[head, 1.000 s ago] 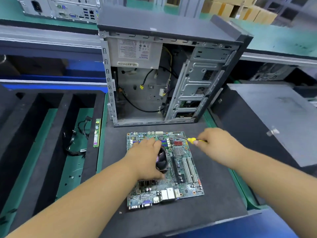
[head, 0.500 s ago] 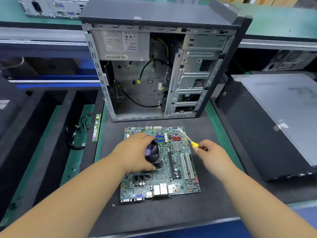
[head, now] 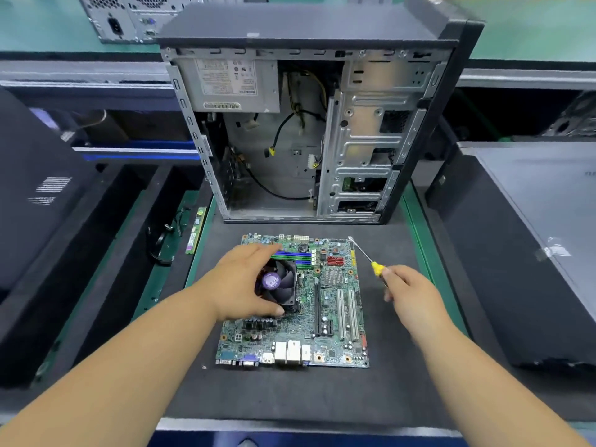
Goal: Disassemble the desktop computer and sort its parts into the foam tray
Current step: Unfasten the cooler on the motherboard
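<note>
A green motherboard [head: 335, 321] lies flat on the dark mat in front of the opened desktop case [head: 309, 124]. My left hand [head: 245, 285] grips the black CPU fan [head: 280, 282] on the board, fingers curled round its left and near sides. My right hand [head: 406, 291] holds a yellow-handled screwdriver [head: 371, 261] to the right of the board, its tip just off the board's far right corner. The case stands upright with its side off, showing the power supply [head: 229, 85] and loose cables. The black foam tray [head: 106, 253] lies to the left.
In the tray's slots lie a green memory stick [head: 196, 230] and a black cable bundle [head: 164, 240]. A dark case side panel [head: 532, 240] rests at the right. Another computer [head: 129, 17] stands at the far back left. The mat's near edge [head: 306, 424] is below.
My right hand has drawn the screwdriver back from over the board to its right side. My left hand has stayed on the fan. The camera has tilted, so the case sits lower in view.
</note>
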A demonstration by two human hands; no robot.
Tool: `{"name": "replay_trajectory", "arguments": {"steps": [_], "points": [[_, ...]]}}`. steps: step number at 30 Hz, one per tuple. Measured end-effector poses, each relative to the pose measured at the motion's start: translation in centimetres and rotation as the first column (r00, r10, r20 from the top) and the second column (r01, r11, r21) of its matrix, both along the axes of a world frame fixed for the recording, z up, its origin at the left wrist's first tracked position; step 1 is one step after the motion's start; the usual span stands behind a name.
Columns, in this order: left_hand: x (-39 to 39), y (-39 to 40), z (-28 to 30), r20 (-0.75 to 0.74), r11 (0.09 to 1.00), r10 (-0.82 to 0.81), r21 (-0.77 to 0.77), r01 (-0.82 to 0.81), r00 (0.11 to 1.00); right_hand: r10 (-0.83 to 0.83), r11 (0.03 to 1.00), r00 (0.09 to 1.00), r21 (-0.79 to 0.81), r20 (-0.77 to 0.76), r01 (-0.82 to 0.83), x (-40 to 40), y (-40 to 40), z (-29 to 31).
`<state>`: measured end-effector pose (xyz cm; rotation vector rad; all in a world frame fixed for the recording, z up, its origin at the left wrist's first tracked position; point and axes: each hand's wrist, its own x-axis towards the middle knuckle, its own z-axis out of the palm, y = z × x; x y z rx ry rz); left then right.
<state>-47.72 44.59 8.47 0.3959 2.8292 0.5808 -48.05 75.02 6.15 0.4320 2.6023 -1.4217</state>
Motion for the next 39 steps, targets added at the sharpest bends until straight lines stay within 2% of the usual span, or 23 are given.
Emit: {"name": "replay_trajectory", "arguments": {"steps": [3,6,7,9,14,20,23,25,29,39], "points": [[1.5,-1.5,-0.2,-0.006,0.959,0.205,0.2,-0.199,0.979,0.08,0.996,0.995,-0.033,-0.057,-0.082,-0.4,-0.7,1.5],[2.5,-2.4,-0.9,0.089,0.778,0.472,0.426,-0.462,0.877,0.115,0.987,0.991,-0.108,-0.065,-0.122,-0.9,-1.8,2.7],[2.6,-2.6,-1.3,0.127,0.719,0.531,0.456,-0.524,0.838,0.137,0.983,0.988,-0.111,-0.069,-0.144,-1.1,-2.3,3.0],[2.6,-2.8,-1.9,0.173,0.663,0.586,0.458,-0.592,0.791,0.187,0.975,0.979,-0.103,-0.084,-0.195,-1.4,-3.4,3.6],[1.8,-2.6,-3.1,0.229,0.643,0.551,0.497,-0.584,0.802,0.292,0.941,0.94,-0.123,-0.176,-0.315,-1.1,-7.0,5.9],[0.2,-3.6,-4.7,0.236,0.629,0.475,0.582,-0.515,0.848,0.283,0.946,0.913,-0.072,-0.295,-0.316,-0.6,-11.6,8.5],[0.0,-4.1,-5.3,0.275,0.585,0.429,0.642,-0.496,0.861,0.311,0.946,0.889,0.021,-0.336,-0.323,-0.5,-13.7,9.2],[-0.1,-4.4,-5.6,0.291,0.557,0.384,0.684,-0.471,0.876,0.32,0.946,0.883,0.067,-0.343,-0.317,-0.6,-15.0,9.4],[-0.3,-4.8,-6.0,0.251,0.562,0.334,0.721,-0.406,0.909,0.325,0.946,0.89,0.134,-0.319,-0.297,-1.0,-17.0,8.9],[-0.6,-5.0,-6.3,0.213,0.571,0.335,0.729,-0.378,0.918,0.395,0.899,0.871,0.32,-0.291,-0.3,-1.6,-18.3,8.1]]}}
